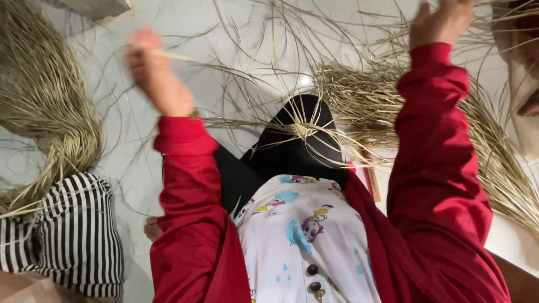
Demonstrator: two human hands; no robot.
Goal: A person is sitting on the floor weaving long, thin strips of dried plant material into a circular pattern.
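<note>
there — pale reed strip (174, 56) pinched in the left hand (154, 70) grip

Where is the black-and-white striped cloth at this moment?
In the head view, the striped cloth is at the lower left, on the white floor, just below the big bundle of dry straw and beside the person's left red sleeve.

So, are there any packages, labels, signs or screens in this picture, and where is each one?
None in view. Only printed fabric shows:
White shirt: bottom centre, cartoon figures in blue, yellow and pink, dark buttons.
Striped cloth: bottom left, black and white.
</note>
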